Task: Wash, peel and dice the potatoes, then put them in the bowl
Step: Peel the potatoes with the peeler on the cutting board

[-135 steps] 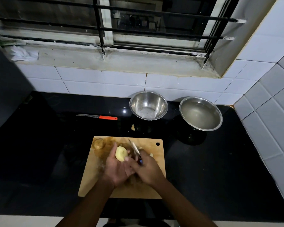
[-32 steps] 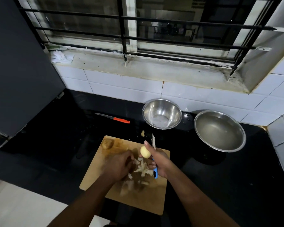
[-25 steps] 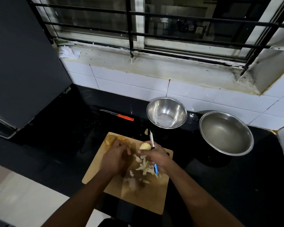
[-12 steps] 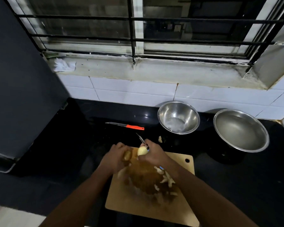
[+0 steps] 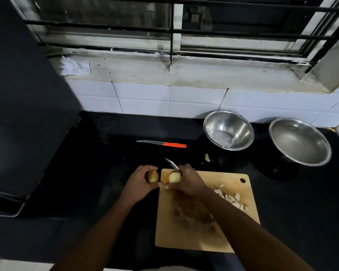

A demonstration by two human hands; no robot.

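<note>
Brown unpeeled potato [image 5: 152,176] in left hand [image 5: 140,184] grip; right hand [image 5: 186,181] grips peeled potato [image 5: 174,177] (plus peeler [image 5: 172,164]).

1. I see the rectangular wooden cutting board [image 5: 188,237] lying on the black stone table [image 5: 301,212], nearest me.
2. Pale potato peelings [image 5: 230,197] lie on the board's right side.
3. Behind the board, to the left, lies the orange-handled knife [image 5: 165,144].
4. The smaller round steel bowl [image 5: 228,130] stands behind right; the wider steel bowl [image 5: 299,141] stands right of it.
</note>
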